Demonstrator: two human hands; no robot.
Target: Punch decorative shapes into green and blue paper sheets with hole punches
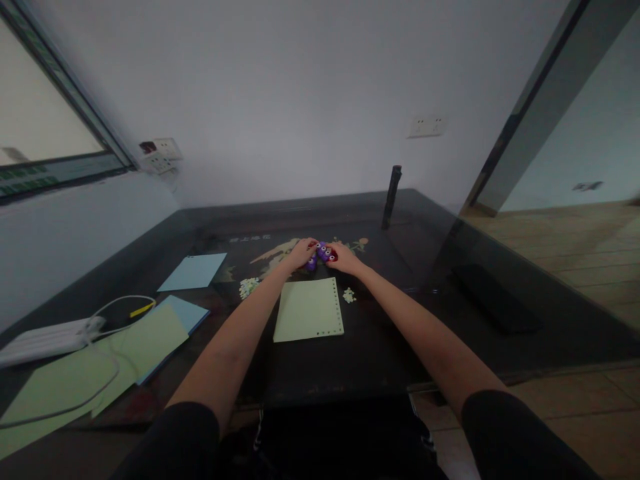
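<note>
A dark, glossy table (380,347) fills the middle of the view, its top reflecting the pale wall behind it and showing a faded printed picture under the glass near the far side. Both arms reach out across it, and the left hand (300,253) and right hand (345,259) meet at a small purple punch tool (323,253) with red spots, which sits on the table just beyond a pale green sheet (309,310) with a row of holes along its right and lower edges. The fingers of both hands are curled and pressed around the tool from either side, the left on its left end and the right on its right end; how firmly they squeeze cannot be told at this distance. Small heaps of paper scraps (349,295) lie just right of the green sheet, and another patch lies to its upper left. A light blue sheet (194,271) lies flat further left, apart from the rest. Nearer the left edge, large green sheets (100,367) overlap a blue one, with a white power strip (45,339) and its looping cable (117,307) resting on them. A dark upright post (391,197) stands at the table's far side. Wall sockets (160,155) sit on the grey-white wall beside a window frame, another socket plate (426,126) is to the right, and a tan floor (575,247) shows beyond a glass partition on the right.
</note>
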